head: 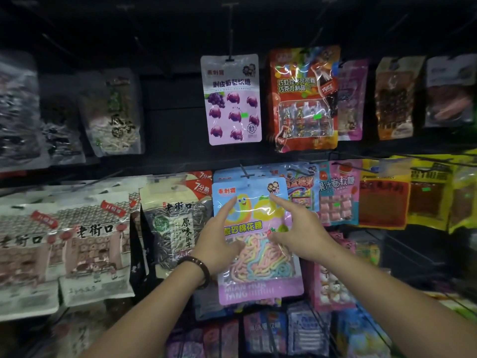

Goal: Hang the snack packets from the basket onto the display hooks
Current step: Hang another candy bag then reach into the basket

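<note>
I am holding one packet (pixel 260 267) up against the rack with both hands. It is the one with the rainbow candy strings.

My left hand (pixel 216 236) grips its left side and my right hand (pixel 302 233) grips its right side. On each hand the thumb and the pointing finger lie on the front. My other fingers (pixel 231 205) are hidden, so I cannot tell just how they sit behind it.

The top of the packet is right under a hook (pixel 246 173). I cannot tell if the hole is on the hook yet. I think this is the hanging step, and it is nearly done but not finished, because I have not let go.

Lots of things hang here already. A grape packet (pixel 231 99) hangs on the row above. A seed bag (pixel 175 228) hangs just to the left, and a pink packet (pixel 338 197) hangs to the right.

I cannot see the basket, so I do not know how many packets are left.
</note>
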Motion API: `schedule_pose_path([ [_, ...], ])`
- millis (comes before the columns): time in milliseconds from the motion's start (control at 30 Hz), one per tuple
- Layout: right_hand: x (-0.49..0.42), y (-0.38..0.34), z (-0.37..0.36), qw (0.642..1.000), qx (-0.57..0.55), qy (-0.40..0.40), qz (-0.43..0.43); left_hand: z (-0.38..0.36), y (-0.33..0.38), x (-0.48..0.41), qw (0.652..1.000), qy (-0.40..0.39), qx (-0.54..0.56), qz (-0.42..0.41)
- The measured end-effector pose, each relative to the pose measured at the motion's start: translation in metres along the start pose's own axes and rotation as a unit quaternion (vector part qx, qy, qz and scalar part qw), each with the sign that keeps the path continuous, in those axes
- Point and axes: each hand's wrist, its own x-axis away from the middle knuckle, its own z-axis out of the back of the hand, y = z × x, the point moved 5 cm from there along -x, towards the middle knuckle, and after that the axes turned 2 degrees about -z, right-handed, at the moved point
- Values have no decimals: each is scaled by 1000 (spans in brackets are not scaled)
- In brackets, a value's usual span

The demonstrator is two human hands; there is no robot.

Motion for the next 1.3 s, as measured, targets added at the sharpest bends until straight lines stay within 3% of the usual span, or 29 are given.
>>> schedule_pose_path([
  [300,0,-7,2,999,40,-16,27,2,-5,-4,1000,-20,4,-5],
  [600,-31,1,-6,997,81,0,-4,-3,-19,-36,999,-24,-27,25],
  [1067,-8,17,-24,974,212,-71,-27,-22,-32,-23,993,-21,-79,90],
  [1300,87,40,-44,975,213,-60,-2,-36,-12,89,989,19,-146,-27],
])
